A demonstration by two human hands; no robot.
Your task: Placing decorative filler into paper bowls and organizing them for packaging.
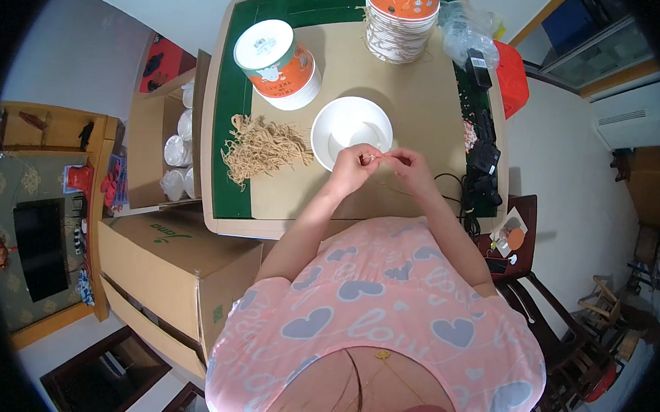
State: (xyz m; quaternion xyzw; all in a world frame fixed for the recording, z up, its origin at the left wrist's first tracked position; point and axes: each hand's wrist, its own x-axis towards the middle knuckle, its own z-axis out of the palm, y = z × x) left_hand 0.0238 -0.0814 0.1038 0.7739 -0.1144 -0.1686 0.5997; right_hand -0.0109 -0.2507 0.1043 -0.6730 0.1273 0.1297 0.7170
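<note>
My left hand (353, 166) and my right hand (412, 171) meet at the near right rim of a white paper bucket (328, 124), which stands upright with its inside showing. The fingertips of both are closed in a pinch, almost touching. A thin tan strand of twine (395, 188) trails beneath them; its end between the fingers is too small to make out clearly. To the left of the bucket lies a loose heap of cut tan twine (262, 152).
Behind stand a stack of orange-and-white paper buckets (283, 77), bottom up, and a taller stack with twine handles (401, 34). Black adapters and cables (485, 158) line the table's right edge. Cardboard boxes (178, 246) sit at the left, one holding wrapped white stacks.
</note>
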